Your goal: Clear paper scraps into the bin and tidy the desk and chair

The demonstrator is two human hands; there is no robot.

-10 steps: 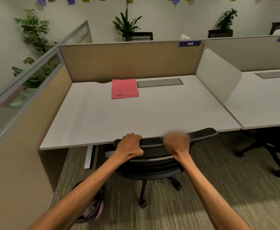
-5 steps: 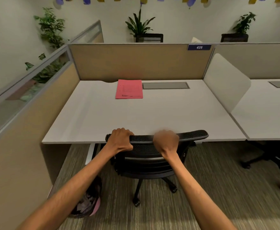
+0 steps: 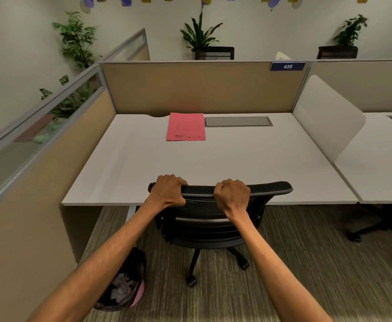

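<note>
A black mesh office chair (image 3: 210, 212) stands at the front edge of the white desk (image 3: 213, 159), its seat tucked under the desktop. My left hand (image 3: 168, 190) grips the left part of the backrest's top rail. My right hand (image 3: 232, 195) grips the same rail near its middle. A pink sheet of paper (image 3: 185, 126) lies flat at the back of the desk. On the carpet at the lower left, partly hidden by my left forearm, stands a black bin (image 3: 123, 284) holding paper scraps and a pink piece.
Tan partition panels (image 3: 202, 89) close the desk at the back and left. A white divider (image 3: 327, 115) separates it from the neighbouring desk (image 3: 383, 163) on the right, where another chair base (image 3: 376, 226) stands. A grey cable tray cover (image 3: 238, 121) sits beside the pink sheet.
The chair has rolled forward toward the desk with both hands on its backrest, and its seat has gone further under the desktop. The view has shifted slightly to the left.
</note>
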